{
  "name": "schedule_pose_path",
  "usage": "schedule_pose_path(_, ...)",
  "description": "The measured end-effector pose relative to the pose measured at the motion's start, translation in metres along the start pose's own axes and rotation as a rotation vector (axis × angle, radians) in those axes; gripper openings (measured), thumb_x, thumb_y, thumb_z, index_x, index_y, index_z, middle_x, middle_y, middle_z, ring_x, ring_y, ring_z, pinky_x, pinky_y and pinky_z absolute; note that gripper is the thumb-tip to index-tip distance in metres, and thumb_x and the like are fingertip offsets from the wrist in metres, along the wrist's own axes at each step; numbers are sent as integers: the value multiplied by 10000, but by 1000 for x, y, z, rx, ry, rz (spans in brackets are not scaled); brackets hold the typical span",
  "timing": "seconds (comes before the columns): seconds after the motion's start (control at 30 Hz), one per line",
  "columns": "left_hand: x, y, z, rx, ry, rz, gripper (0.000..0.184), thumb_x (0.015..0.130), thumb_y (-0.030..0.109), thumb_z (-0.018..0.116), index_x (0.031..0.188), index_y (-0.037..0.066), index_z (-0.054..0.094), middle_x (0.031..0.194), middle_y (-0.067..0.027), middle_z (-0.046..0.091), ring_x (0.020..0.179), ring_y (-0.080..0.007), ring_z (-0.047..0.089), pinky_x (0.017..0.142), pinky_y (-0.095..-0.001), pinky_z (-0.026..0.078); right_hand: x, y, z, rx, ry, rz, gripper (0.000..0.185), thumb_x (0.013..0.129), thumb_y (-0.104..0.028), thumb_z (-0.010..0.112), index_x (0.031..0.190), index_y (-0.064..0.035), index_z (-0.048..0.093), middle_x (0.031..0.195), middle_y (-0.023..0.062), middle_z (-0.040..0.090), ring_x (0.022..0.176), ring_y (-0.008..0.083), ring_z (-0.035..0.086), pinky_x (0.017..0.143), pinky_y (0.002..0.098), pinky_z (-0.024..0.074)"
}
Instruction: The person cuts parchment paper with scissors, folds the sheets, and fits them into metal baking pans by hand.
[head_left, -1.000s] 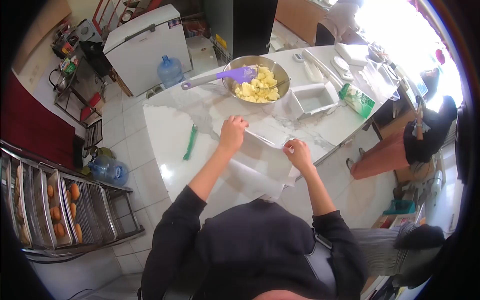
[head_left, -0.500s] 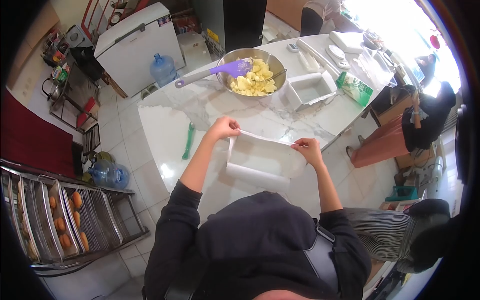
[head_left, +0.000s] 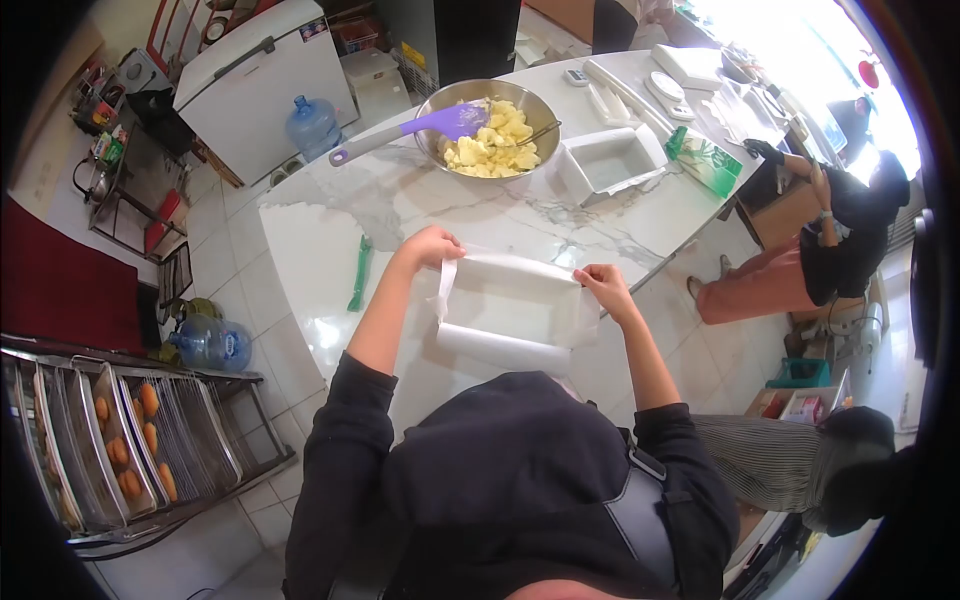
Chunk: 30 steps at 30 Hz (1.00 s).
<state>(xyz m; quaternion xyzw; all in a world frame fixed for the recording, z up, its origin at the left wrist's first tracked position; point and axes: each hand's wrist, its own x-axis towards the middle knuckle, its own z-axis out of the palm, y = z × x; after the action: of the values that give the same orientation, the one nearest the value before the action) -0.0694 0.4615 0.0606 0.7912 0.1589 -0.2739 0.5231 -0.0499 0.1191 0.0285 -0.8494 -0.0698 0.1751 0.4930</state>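
White baking paper (head_left: 505, 345) lines a rectangular loaf pan on the tabletop in front of me, its near edge curling over the pan's near side. My left hand (head_left: 434, 247) pinches the paper at the far left corner, thumb and fingers closed. At the far right corner my right hand (head_left: 603, 289) grips the paper the same way. Most of the pan itself is covered by the paper. Beyond it stands a second lined loaf pan (head_left: 614, 164). A steel bowl (head_left: 540, 100) of pale yellow chunks has a purple spatula (head_left: 455, 121) lying across it.
On the marble table (head_left: 330, 235) lie a green strip (head_left: 360, 273), a green-and-white packet (head_left: 708, 164) and a white scale (head_left: 667, 95). A rack of trays with baked goods (head_left: 130, 440) stands at left. One co-worker (head_left: 840, 230) stands at right, another nearer in striped clothing (head_left: 760, 455).
The far edge of the paper has gone from stretched up between my hands to lying down along the pan's far rim. Both hands keep hold of its corners. The view has shifted slightly.
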Motion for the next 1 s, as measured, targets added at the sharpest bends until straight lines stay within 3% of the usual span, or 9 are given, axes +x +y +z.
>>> schedule_pose_path(0.1,1,-4,-1,-84,-74,-66,274,680,124,666,935,37,619,878,-112,620,808,-219,604,723,-325,491,-1,-2,0,-34,-11,64,204,786,-170,629,719,22,619,598,7,560,560,59,465,520,232,380)
schedule_pose_path(0.2,-7,-5,16,471,640,394,249,670,91,646,912,47,611,890,-105,604,857,-265,571,755,-356,474,-3,-10,0,-220,56,-41,187,746,-158,653,692,16,611,591,32,573,553,79,498,532,239,405)
schedule_pose_path(0.27,-36,30,41,589,888,797,183,656,58,623,839,64,613,873,-100,597,853,-283,557,765,-384,454,-9,-25,2,-345,133,-95,176,716,-150,670,671,6,604,588,55,584,548,99,522,543,244,424)
schedule_pose_path(0.33,-41,32,66,596,494,1004,195,661,63,638,852,83,604,888,-80,593,882,-263,551,782,-367,453,-9,-23,7,-364,132,-90,155,696,-138,669,657,-4,601,587,80,591,542,136,548,541,261,440)
schedule_pose_path(0.5,-27,6,99,942,398,875,88,709,39,519,724,73,598,747,-65,610,748,-224,597,641,-318,497,-10,-25,10,-560,182,-208,101,683,-122,672,686,-37,617,694,88,630,692,203,586,675,331,430)
schedule_pose_path(0.6,-22,0,99,861,458,967,107,722,40,501,721,74,602,702,-76,608,704,-226,610,584,-327,497,-25,-61,29,-696,321,-419,82,687,-130,662,740,-74,632,807,59,639,860,220,547,822,382,339)
schedule_pose_path(0.73,-15,0,104,748,421,957,96,723,62,510,727,74,606,713,-71,614,722,-219,612,609,-336,494,-23,-64,89,-725,220,-675,68,725,-124,623,760,-73,650,762,55,638,802,210,560,776,350,369)
schedule_pose_path(0.83,-13,-7,96,701,434,925,97,725,74,515,741,73,610,720,-69,617,718,-224,608,622,-336,491,-14,-69,84,-683,87,-536,67,727,-129,625,749,-73,655,708,56,632,754,202,565,757,335,378)
schedule_pose_path(1.0,-18,-11,92,687,469,987,116,725,57,509,764,66,618,746,-73,623,725,-231,605,634,-334,488,-12,-61,81,-708,132,-658,59,733,-123,617,727,-78,654,676,55,627,703,214,564,740,343,381)
